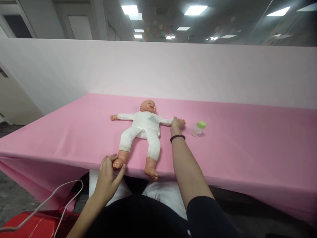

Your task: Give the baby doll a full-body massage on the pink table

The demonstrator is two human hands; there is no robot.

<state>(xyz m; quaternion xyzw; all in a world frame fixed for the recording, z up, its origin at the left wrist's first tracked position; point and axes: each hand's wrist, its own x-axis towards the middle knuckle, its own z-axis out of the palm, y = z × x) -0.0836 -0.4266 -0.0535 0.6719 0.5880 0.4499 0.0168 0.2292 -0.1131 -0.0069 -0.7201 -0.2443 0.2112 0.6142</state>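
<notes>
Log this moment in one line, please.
doll: supine on pink cloth | left hand: at doll's foot | right hand: at doll's arm | green-topped bottle: near right hand

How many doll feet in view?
2. One foot is at the person's left hand; the other foot lies at the front edge of the pink tablecloth. Both are visible.

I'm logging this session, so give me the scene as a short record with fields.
Doll: white body, on its back, arms spread
Left hand: thumb and fingers about the doll's foot
Right hand: at the doll's outstretched arm, grip unclear
Bottle: green lid, just right of the right hand
Cloth: pink, under doll and bottle
</notes>
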